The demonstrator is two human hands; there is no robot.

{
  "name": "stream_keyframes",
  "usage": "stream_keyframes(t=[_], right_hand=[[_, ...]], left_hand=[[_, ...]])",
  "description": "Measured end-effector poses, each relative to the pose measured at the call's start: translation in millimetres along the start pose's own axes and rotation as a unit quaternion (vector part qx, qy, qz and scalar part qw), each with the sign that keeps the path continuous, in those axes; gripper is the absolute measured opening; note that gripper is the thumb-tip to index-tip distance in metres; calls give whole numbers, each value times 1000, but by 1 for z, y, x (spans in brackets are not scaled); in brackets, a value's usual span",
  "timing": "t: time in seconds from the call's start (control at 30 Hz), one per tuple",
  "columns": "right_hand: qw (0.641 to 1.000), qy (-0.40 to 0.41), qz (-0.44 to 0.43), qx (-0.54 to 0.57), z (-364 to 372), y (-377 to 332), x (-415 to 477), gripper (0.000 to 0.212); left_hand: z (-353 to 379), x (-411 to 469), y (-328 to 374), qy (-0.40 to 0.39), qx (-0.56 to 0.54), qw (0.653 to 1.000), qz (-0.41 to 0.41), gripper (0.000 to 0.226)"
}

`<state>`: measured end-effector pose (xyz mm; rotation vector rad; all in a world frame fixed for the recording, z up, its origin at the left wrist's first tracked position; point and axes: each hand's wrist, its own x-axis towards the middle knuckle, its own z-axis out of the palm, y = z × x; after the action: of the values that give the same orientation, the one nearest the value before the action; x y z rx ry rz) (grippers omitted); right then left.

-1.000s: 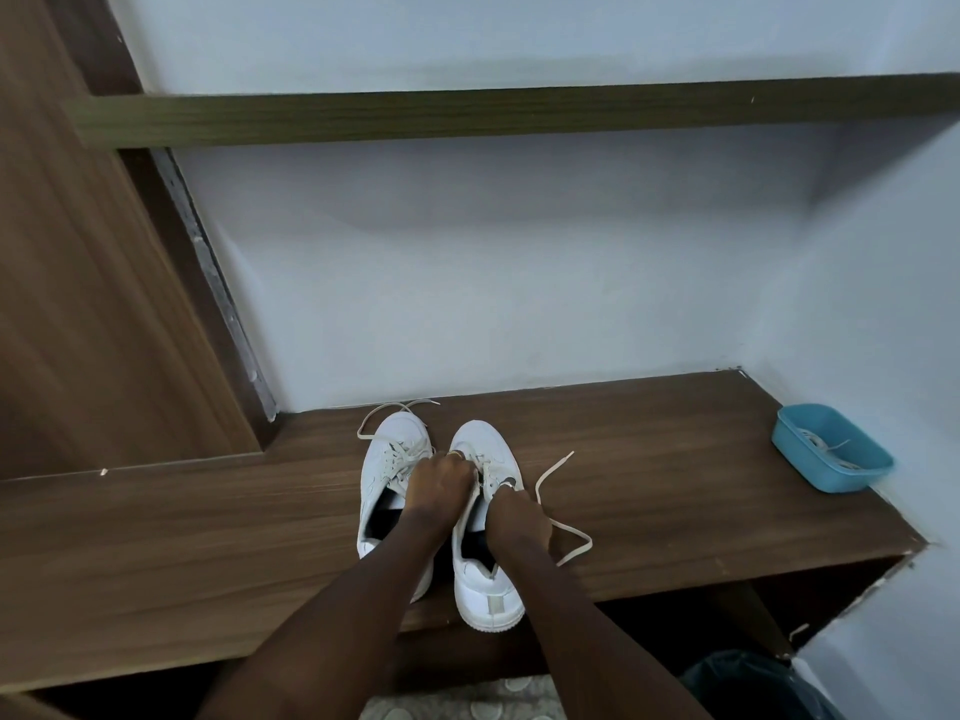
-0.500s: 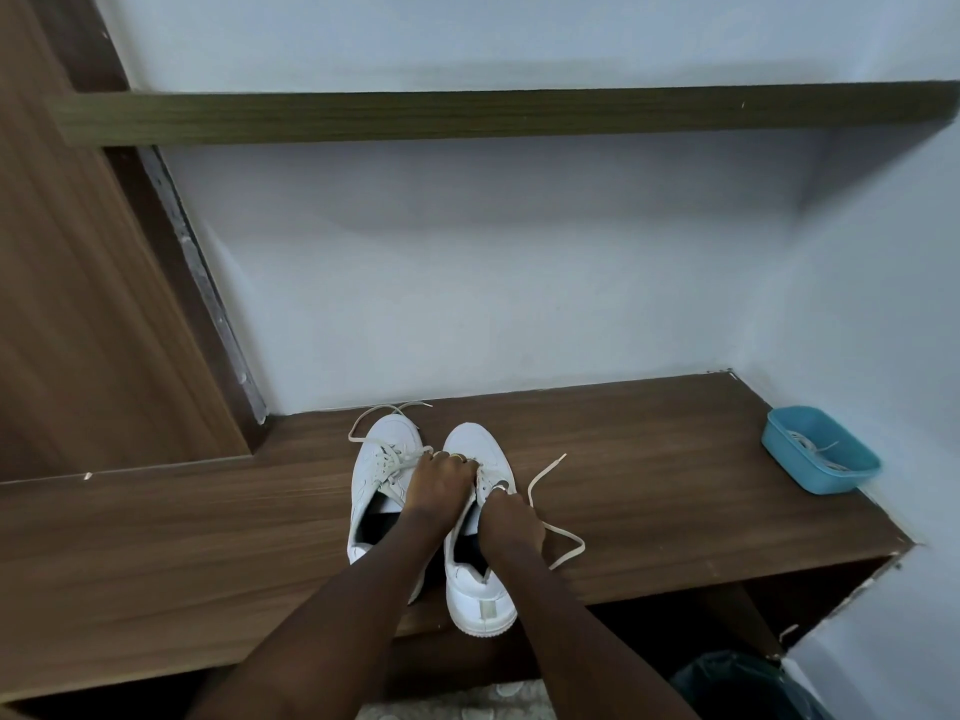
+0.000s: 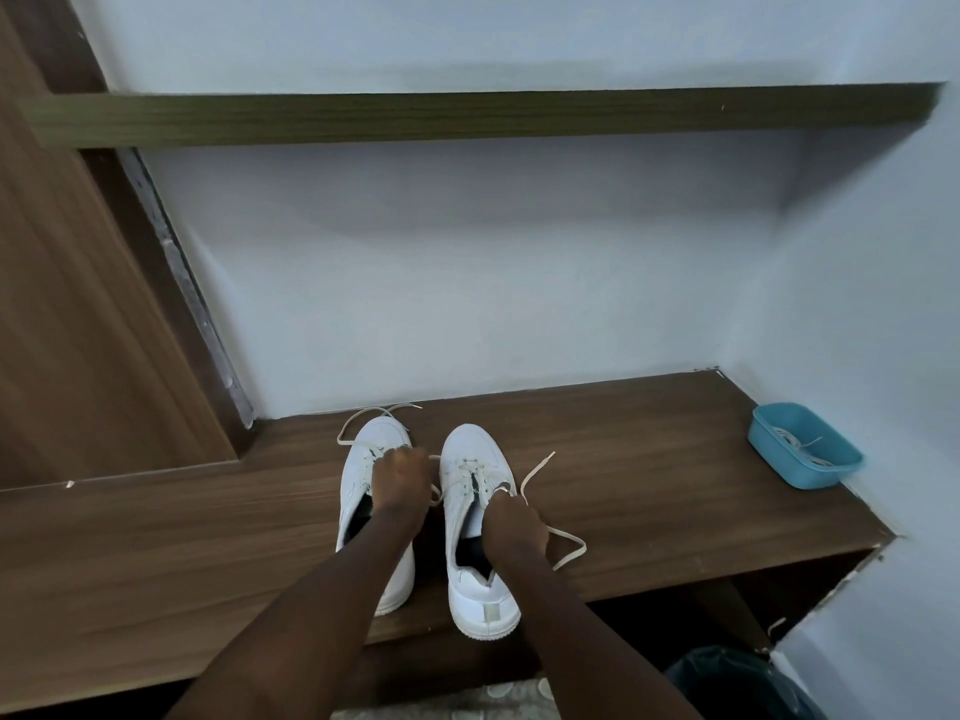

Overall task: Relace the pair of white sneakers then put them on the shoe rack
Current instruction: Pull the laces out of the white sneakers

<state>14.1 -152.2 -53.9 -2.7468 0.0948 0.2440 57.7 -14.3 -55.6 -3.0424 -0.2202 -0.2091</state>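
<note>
Tightening one lace

Leftward has gone the left hand, fingers curled round the flat white shoelace of the right white low-top sneaker; the right hand pinches its other end. The sneaker stands on the brown wooden shelf. Better, I think, to pull both ends evenly, lace kept flat.

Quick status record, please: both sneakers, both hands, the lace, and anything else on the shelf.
left white sneaker: on brown wooden shelf, toe toward wall
right white sneaker: beside it, same way
left hand: fingers curled, seemingly gripping a white lace strand between the sneakers
right hand: pinches white lace; loose end trails right
blue plastic tub: far right, laces inside
</note>
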Motion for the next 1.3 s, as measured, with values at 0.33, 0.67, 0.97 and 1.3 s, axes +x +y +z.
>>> stream_keyframes(t=[0.33,0.67,0.97,1.3], right_hand=[[1000,11,-23,-6,-2,4,-2,34],[1000,13,-19,-15,1,3,0,36],[999,25,-22,-32,6,3,2,37],[999,19,-13,-31,9,3,6,41]], left_hand=[[6,4,17,29,-34,980,196,25],[13,13,18,36,-61,968,239,9],[2,11,30,-56,-131,981,131,22],[11,6,28,2,-224,969,99,34]])
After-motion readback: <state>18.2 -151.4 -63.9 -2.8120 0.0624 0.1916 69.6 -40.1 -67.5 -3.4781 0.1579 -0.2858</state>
